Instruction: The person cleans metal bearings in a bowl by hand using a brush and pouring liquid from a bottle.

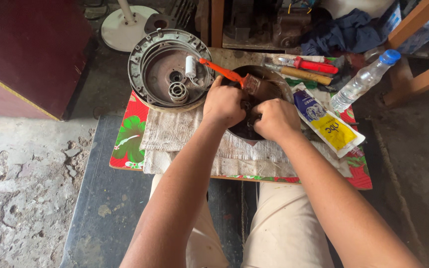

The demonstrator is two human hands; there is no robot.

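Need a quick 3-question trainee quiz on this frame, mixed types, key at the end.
1. True or false: both hands, the left hand and the right hand, are down in the dark round bowl.
2. The brush with the orange handle leans on: A) the clear plastic bottle, B) the bowl's rim, C) the red cabinet.
3. Fill in: the round metal motor housing lies to the ____ of the bowl in the picture.

Key: 1 true; 2 B; 3 left.
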